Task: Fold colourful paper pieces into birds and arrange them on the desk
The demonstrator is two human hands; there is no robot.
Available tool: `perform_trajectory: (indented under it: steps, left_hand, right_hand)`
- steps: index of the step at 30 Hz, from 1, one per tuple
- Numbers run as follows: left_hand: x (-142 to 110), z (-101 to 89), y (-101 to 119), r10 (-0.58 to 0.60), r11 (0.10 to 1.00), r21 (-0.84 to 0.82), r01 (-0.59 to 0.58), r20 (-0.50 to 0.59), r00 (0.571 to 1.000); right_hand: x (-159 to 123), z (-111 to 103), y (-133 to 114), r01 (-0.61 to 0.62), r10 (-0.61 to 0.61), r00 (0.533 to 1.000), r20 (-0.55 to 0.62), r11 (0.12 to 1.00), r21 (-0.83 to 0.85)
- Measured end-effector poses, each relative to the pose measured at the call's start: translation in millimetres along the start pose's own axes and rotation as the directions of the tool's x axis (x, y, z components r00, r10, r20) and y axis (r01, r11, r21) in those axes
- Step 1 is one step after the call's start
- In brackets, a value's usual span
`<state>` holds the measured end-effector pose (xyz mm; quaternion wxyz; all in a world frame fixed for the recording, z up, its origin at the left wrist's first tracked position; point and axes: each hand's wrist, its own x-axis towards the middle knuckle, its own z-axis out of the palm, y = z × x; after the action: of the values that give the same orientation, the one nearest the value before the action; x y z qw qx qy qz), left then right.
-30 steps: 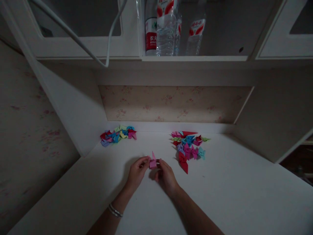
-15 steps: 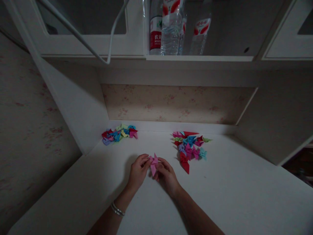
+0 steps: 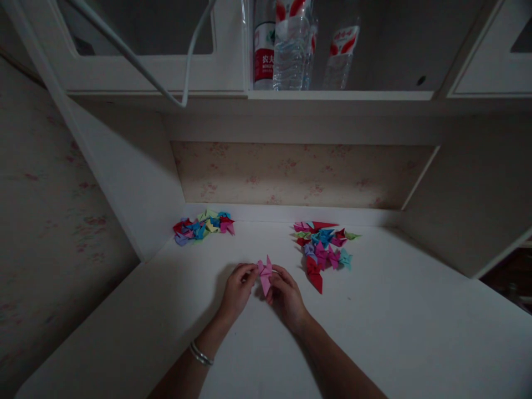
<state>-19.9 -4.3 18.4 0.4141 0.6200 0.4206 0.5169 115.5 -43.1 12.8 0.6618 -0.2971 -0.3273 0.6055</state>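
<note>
A small pink folded paper piece is pinched between both of my hands over the white desk. My left hand, with a bracelet at the wrist, grips its left side with closed fingers. My right hand grips its right side, fingers also closed. One pointed tip of the paper sticks up and another points down between the fingertips.
A pile of colourful folded papers lies at the back left of the desk; a second pile with a red piece lies right of my hands. Water bottles stand on the shelf above. A white cable hangs at upper left.
The pink paper has been turned and reshaped between my fingers; it now shows a longer point downward. Both hands stay in nearly the same place.
</note>
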Motion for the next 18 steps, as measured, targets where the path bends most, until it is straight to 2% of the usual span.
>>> perform_trajectory:
  steps: [5,18]
  left_hand:
    - [-0.1,1.6,2.1,0.024,0.999,0.036,-0.026,0.069,0.997]
    - [0.9,0.8,-2.1,0.016,0.997,0.075,-0.018,0.031,0.999]
  right_hand:
    - [0.5,-0.5,1.7,-0.011,0.011,1.000,0.006,1.000,0.007]
    - [2.7,-5.2,7.2,-0.020,0.020,1.000,0.018,0.999,-0.041]
